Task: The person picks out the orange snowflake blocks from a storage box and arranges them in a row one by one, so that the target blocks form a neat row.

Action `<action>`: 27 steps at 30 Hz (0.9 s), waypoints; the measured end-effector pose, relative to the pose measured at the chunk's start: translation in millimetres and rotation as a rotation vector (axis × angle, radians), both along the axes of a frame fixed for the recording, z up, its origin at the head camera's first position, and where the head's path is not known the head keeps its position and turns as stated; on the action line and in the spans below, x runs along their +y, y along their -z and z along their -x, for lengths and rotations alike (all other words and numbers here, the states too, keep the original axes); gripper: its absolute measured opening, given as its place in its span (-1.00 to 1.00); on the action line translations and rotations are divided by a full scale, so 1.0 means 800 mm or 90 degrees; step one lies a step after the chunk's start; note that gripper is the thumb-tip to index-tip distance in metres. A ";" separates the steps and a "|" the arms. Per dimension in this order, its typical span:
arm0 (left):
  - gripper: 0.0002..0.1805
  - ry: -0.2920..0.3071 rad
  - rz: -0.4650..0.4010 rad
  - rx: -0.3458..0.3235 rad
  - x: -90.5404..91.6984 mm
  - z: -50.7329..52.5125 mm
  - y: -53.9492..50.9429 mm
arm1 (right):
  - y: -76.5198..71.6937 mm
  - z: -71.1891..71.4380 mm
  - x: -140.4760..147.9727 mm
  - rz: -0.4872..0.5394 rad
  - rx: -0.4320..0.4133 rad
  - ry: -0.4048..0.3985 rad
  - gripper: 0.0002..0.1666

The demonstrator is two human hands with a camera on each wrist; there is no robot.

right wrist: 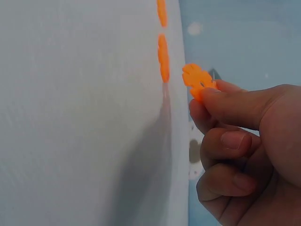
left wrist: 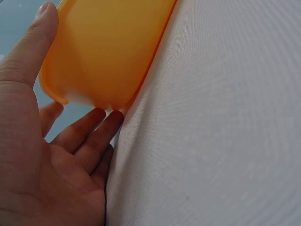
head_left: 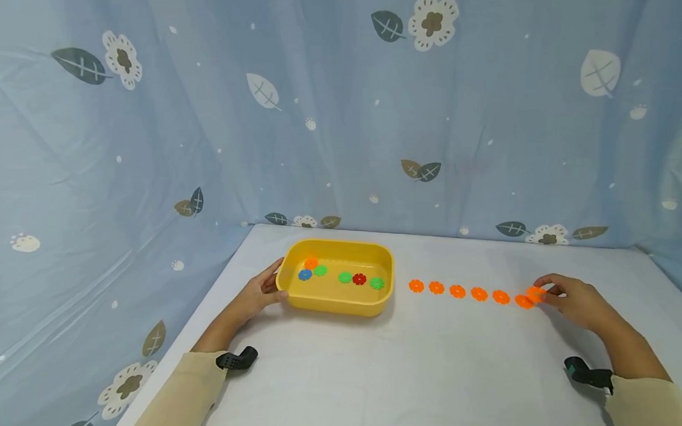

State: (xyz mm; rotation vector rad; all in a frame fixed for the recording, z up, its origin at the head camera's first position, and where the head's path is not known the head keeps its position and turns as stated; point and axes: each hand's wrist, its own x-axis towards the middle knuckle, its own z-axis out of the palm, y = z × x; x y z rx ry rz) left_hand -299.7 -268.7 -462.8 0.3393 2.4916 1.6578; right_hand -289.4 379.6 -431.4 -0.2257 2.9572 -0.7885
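Note:
My right hand [head_left: 579, 303] pinches an orange flower-shaped plastic disc [right wrist: 197, 81] between thumb and fingertips, raised just above the table. Close by it, at the right end of a row of several like orange discs [head_left: 478, 294], lies the last disc [head_left: 524, 302]. At the left, my left hand [head_left: 257, 293] holds the left end of a yellow plastic basin [head_left: 337, 305], its thumb on the near corner and fingers around the outer wall. Inside the basin lie a blue disc [head_left: 305, 275], a red disc [head_left: 359, 279], an orange disc [head_left: 311, 262] and several green discs [head_left: 345, 277].
A white cloth [head_left: 425, 375] covers the table. Behind and to the left hangs a blue curtain [head_left: 333, 136] printed with leaves and flowers. Black wrist straps [head_left: 237, 359] sit on both wrists.

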 end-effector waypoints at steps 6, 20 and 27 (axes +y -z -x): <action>-0.07 -0.002 0.005 0.003 -0.001 0.000 0.002 | 0.003 -0.005 0.014 0.000 -0.004 0.011 -0.64; -0.07 0.008 -0.008 -0.015 0.000 0.000 -0.002 | 0.017 0.006 0.025 -0.017 -0.071 0.048 -0.57; -0.06 -0.005 -0.004 -0.009 0.001 -0.002 -0.004 | 0.019 0.007 0.026 -0.029 -0.085 0.060 -0.58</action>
